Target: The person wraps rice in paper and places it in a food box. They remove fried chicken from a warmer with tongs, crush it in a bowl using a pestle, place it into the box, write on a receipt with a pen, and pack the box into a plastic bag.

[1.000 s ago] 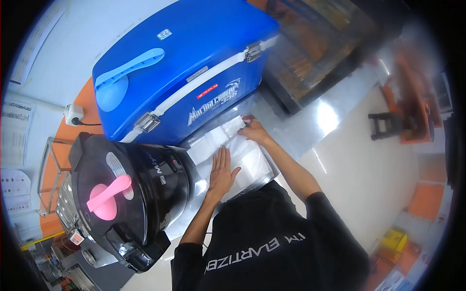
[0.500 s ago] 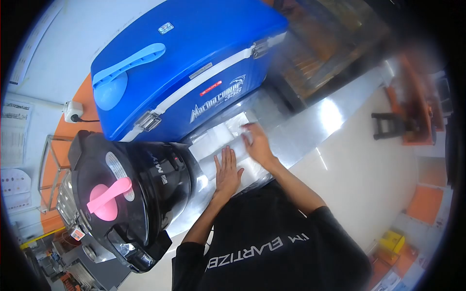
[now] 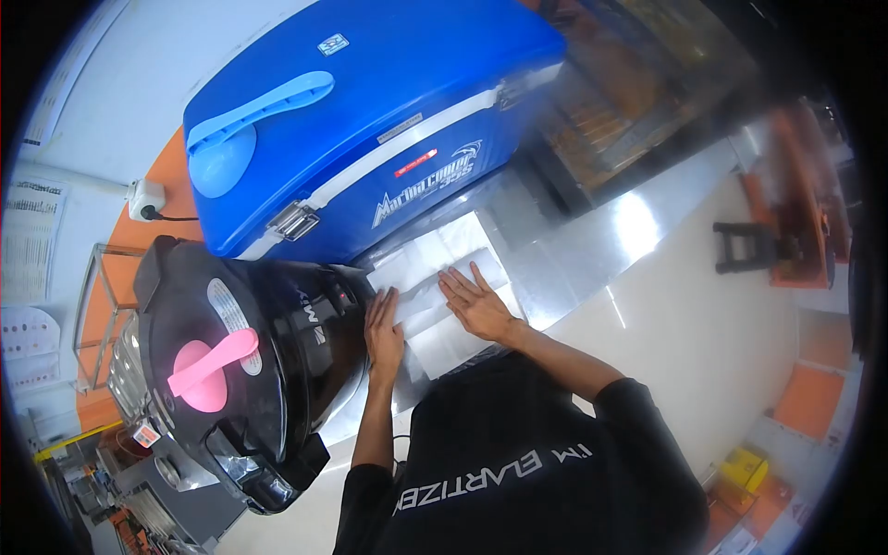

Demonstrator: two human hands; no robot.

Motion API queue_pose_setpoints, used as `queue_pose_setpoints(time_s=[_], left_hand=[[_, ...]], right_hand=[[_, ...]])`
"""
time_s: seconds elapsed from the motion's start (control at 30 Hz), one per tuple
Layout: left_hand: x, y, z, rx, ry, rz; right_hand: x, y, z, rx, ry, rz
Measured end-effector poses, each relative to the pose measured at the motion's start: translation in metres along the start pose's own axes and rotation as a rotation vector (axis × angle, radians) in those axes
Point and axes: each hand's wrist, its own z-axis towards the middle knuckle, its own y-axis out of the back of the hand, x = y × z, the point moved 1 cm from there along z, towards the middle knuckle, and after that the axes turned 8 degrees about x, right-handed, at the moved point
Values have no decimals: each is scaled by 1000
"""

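White sheet material (image 3: 455,348), paper or thin plastic, lies on the metal counter, and a raised fold or roll runs across its middle. At the left end of that band, my left hand (image 3: 384,335) rests with its fingers stretched out. My right hand (image 3: 479,307) lies flat and spread on the band further right. Neither hand grips anything. Whether something is wrapped inside the band, I cannot tell.
A large blue cooler box (image 3: 435,102) with a light blue scoop (image 3: 268,109) on its lid stands behind the sheet. To the left is a black rice cooker (image 3: 277,305) carrying a pink scoop (image 3: 213,365). The metal counter (image 3: 578,250) extends right, towards a glass-fronted case (image 3: 638,111).
My right hand has come down from a curled, raised pose to lie flat on the sheet. My left hand has slid left to the band's end. The view has shifted slightly.
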Motion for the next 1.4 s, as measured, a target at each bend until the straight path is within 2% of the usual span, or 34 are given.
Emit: queue_pose_setpoints(time_s=[0.1,0.2,0.3,0.4,0.5,0.57,0.67,0.7,0.8,0.87,0.97,1.07,1.2,1.3,1.4], left_hand=[[5,-12,-5,-77,72,-107],[13,-26,-20,-201,135,-15],[-32,-8,-20,-412,118,-73],[-65,-10,-2,-193,-148,-135],[-72,-32,20,-132,-94,-137],[-71,-38,28,-125,-102,-127],[-74,-38,30,-110,-91,-76],[-72,-42,29,-114,-16,-124],[-60,-54,29,-140,199,-274],[-46,-63,27,-169,335,-392],[-45,-54,26,-81,459,-373],[-35,-66,24,-89,461,-346],[-53,-64,24,-126,517,-397],[-51,-72,23,-187,514,-414],[-49,-74,23,-234,512,-431]], right_hand=[[-3,0,-1,16,-3,-5],[-2,-3,-3,-17,8,-63],[-1,-1,-5,-44,10,-77],[-1,-2,-7,-61,10,-54],[1,6,-6,-164,-4,62],[2,20,-5,-217,-90,213],[8,35,5,-202,-361,465],[6,35,10,-181,-470,551],[-11,15,18,-211,-570,528],[-18,8,22,-165,-612,516],[-18,12,25,-91,-643,491],[-21,6,28,-60,-643,439],[-21,-4,25,-102,-627,442],[-30,-14,22,-174,-659,627],[-42,-15,18,-150,-674,667]])
